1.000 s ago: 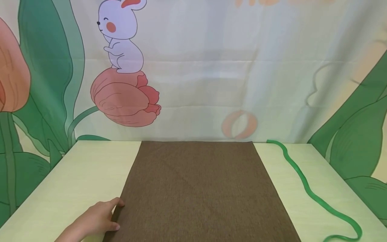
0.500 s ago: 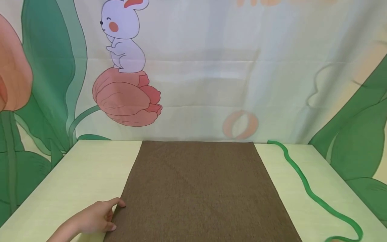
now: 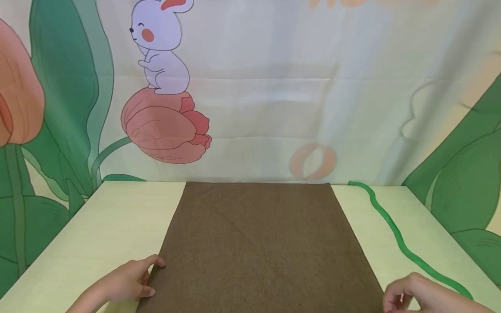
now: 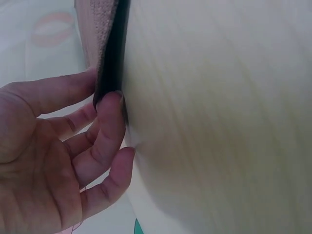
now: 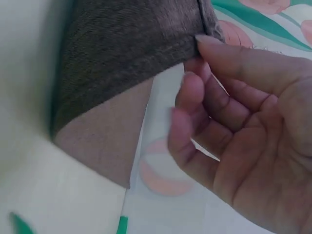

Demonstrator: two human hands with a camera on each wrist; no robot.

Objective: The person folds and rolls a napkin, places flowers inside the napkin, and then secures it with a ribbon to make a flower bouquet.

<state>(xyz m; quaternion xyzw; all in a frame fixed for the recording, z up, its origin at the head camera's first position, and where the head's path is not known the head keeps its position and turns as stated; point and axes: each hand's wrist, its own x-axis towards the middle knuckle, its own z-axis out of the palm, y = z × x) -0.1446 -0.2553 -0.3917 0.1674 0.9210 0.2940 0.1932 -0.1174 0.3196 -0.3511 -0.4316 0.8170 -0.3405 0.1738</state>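
A brown woven cloth (image 3: 258, 243) lies over the pale table from its back edge to the front of the head view. At its left side my left hand (image 3: 127, 280) holds the edge. The left wrist view shows that edge raised a little off the tabletop, with fingers of the left hand (image 4: 53, 151) on both sides of it. My right hand (image 3: 415, 293) is at the cloth's near right. Seen from the right wrist, the right hand (image 5: 258, 122) pinches a corner of the cloth (image 5: 126, 53) between thumb and fingers, and the near edge arches upward.
On the table's right side runs a wavy green ribbon (image 3: 399, 241), its near part behind my right hand. Pale tabletop (image 3: 129, 217) shows left of the cloth. A printed curtain (image 3: 250, 87) with a rabbit and tulips hangs behind the table.
My right hand has come into the head view at the lower right and is now at the cloth's corner. The left hand stays at the left edge, with slight finger movement.
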